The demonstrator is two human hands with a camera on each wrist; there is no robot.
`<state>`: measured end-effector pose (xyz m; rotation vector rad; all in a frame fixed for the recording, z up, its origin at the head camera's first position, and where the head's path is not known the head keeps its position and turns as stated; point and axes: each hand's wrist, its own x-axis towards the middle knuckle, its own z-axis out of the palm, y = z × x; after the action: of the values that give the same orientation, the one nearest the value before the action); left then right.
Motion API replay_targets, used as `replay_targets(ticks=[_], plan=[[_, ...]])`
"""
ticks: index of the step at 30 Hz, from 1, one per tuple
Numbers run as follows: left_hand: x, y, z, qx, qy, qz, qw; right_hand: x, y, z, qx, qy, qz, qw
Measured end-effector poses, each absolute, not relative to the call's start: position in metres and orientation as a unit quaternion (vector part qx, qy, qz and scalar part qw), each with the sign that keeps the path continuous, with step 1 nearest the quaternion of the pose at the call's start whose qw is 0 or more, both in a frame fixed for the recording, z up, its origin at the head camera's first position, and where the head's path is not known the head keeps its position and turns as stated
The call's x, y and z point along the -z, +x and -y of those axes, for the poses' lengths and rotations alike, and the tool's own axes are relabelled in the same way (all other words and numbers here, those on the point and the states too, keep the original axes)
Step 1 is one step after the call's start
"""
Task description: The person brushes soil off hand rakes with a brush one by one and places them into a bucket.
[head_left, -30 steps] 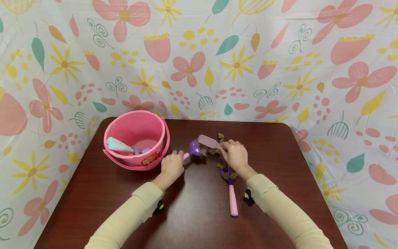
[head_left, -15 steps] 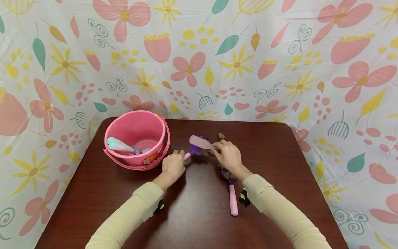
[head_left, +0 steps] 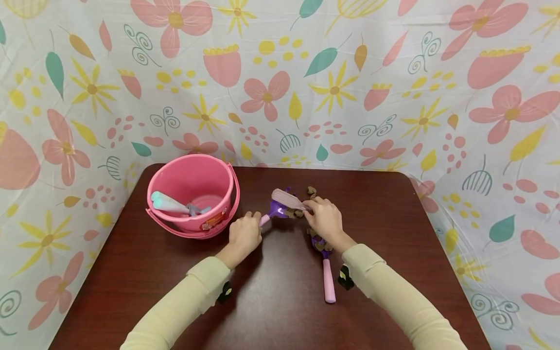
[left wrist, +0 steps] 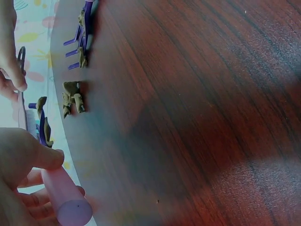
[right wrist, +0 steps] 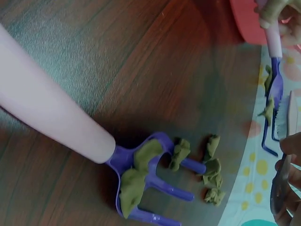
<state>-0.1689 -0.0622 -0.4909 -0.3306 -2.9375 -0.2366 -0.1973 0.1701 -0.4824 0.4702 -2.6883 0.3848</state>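
Gripping a purple fork point(head_left: 277, 210) by its pink handle, with the left hand point(head_left: 245, 236) curled round it, near the middle of the table's point(head_left: 280, 301) far edge. Pinching a pink brush point(head_left: 286, 198) in the right hand's point(head_left: 324, 218) grip, over the fork's head. Flat-backed from the head, but with pale bristles point(right wrist: 282, 117) facing the tines in the right wrist view. Clearest there too: clay-like lumps point(right wrist: 131, 190) on a second fork point(right wrist: 84, 127), and loose lumps point(right wrist: 212, 173) toward the far edge. Open to view inside only from the head: a pink bucket point(head_left: 192, 172) near the far-left corner, with turquoise-ended tools point(head_left: 170, 206) leaning inside; merely a slice of wall in the right wrist view.
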Motion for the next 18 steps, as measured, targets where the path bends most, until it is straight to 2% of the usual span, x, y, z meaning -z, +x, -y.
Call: replay_targets(ticks=[10,18], plan=[[0.492,-0.169,0.066,0.075,-0.109,0.987,0.093,0.479,-0.2,-0.177,-0.114,0.168,0.956,0.212],[0.493,-0.17,0.07,0.072,-0.104,0.989,0.075,0.477,-0.201,-0.183,-0.11,0.166,0.952,0.235]])
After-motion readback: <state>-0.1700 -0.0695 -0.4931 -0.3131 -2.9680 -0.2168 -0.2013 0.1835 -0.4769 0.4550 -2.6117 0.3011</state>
